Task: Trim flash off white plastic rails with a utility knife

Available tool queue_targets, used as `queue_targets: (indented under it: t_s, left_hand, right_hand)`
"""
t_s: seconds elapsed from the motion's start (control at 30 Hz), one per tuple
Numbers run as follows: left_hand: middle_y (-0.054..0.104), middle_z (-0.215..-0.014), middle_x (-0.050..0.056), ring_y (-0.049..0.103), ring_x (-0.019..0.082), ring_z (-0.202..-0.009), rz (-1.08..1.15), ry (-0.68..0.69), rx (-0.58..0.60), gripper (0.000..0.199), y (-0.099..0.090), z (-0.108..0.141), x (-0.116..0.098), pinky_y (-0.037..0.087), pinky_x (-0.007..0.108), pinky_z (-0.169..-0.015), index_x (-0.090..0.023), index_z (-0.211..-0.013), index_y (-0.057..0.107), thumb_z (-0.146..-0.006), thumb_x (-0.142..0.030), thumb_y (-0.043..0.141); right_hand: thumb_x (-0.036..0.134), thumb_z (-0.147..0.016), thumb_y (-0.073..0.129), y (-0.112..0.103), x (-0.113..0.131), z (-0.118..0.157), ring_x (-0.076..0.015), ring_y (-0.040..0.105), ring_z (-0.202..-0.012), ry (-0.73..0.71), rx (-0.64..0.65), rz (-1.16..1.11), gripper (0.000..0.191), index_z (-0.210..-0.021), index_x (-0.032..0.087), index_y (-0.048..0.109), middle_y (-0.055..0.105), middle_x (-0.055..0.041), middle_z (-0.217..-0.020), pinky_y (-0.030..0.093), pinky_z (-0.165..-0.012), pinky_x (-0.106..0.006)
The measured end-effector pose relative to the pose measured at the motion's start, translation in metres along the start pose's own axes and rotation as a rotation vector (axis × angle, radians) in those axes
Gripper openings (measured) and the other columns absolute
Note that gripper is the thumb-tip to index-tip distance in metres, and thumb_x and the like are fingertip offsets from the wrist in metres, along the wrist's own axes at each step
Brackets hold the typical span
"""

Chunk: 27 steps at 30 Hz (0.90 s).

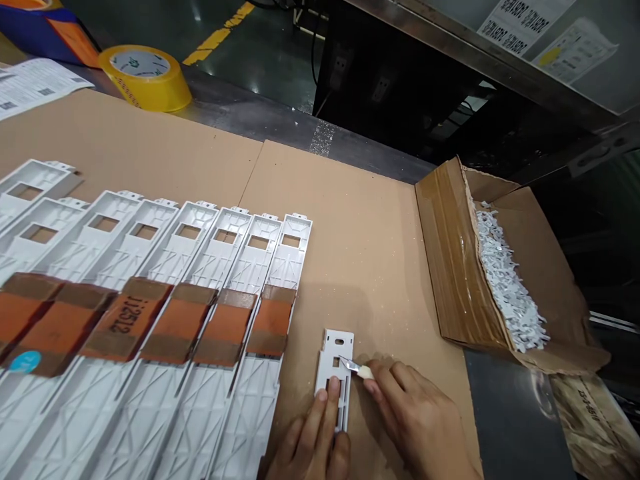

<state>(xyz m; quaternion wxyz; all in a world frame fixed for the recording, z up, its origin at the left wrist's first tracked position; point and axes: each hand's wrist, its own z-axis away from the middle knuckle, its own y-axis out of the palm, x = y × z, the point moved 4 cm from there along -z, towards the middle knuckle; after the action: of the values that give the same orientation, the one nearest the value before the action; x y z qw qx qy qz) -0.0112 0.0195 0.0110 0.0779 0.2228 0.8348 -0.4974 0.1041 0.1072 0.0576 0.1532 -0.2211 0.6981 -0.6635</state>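
Observation:
A small white plastic plate (327, 363) with several cut-out slots lies on the cardboard-covered table. My left hand (313, 440) presses its lower part down, fingertips stretched flat over the slots and holding it against the surface. In my right hand (420, 413) is a craft knife (357, 368) with a pale handle, pinched between thumb and forefinger. The blade's tip rests at the edge of the square opening in the plate's upper half. Part of the plate is hidden under my left fingers.
Long white plastic panels (295, 267) lie side by side on the left, with brown-and-orange blocks (273, 320) across them. On the right stands a cardboard box (445, 260) holding white plastic scraps (505, 280). A yellow tape roll (170, 87) sits at the far edge.

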Motion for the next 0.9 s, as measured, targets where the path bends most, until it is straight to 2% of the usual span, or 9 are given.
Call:
queue_targets:
  t_s: [0.3, 0.57, 0.77, 0.83, 0.9]
  left_hand:
    - [0.065, -0.112, 0.010, 0.050, 0.019, -0.113, 0.040, -0.027, 0.108, 0.020, -0.004, 0.000, 0.001, 0.035, 0.029, -0.086, -0.020, -0.075, 0.057, -0.083, -0.020, 0.038]
    - [0.067, -0.107, 0.009, 0.052, 0.017, -0.111, 0.003, -0.018, -0.006, 0.015, -0.001, 0.000, 0.001, 0.035, 0.027, -0.086, -0.021, -0.072, 0.055, -0.081, -0.016, 0.044]
    - [0.067, -0.108, 0.009, 0.051, 0.017, -0.112, 0.006, -0.009, 0.026, 0.017, -0.001, 0.000, 0.001, 0.033, 0.027, -0.090, -0.021, -0.072, 0.055, -0.083, -0.018, 0.042]
    - [0.067, -0.108, 0.009, 0.050, 0.017, -0.114, 0.000, -0.004, 0.024, 0.018, -0.001, 0.001, 0.001, 0.032, 0.027, -0.093, -0.020, -0.072, 0.056, -0.083, -0.019, 0.042]
    - [0.067, -0.108, 0.009, 0.048, 0.017, -0.117, -0.008, 0.001, 0.030, 0.018, -0.001, 0.002, 0.001, 0.029, 0.027, -0.097, -0.020, -0.072, 0.056, -0.083, -0.018, 0.042]
  right_hand:
    - [0.034, -0.099, 0.028, -0.001, 0.000, -0.001, -0.0125, 0.051, -0.055, -0.012, -0.005, 0.000, 0.038, -0.082, 0.023, 0.060, 0.056, 0.0020, -0.063, 0.029, -0.057, -0.025]
    - [0.033, -0.099, 0.026, -0.003, 0.000, -0.006, -0.0122, 0.051, -0.050, -0.036, 0.024, 0.054, 0.041, -0.079, 0.023, 0.061, 0.056, 0.0020, -0.061, 0.027, -0.053, -0.026]
    - [0.035, -0.099, 0.019, -0.006, -0.007, -0.022, -0.0160, 0.054, -0.047, -0.108, 0.194, 0.136, 0.050, -0.068, 0.025, 0.057, 0.056, 0.0013, -0.057, 0.022, -0.045, -0.030]
    - [0.035, -0.097, 0.028, -0.007, -0.011, -0.030, -0.0180, 0.056, -0.048, -0.134, 0.280, 0.147, 0.042, -0.067, 0.026, 0.056, 0.058, 0.0014, -0.057, 0.020, -0.045, -0.030]
    - [0.034, -0.091, 0.045, -0.007, -0.014, -0.038, -0.0193, 0.057, -0.049, -0.167, 0.356, 0.161, 0.027, -0.067, 0.026, 0.056, 0.059, 0.0022, -0.058, 0.019, -0.045, -0.030]
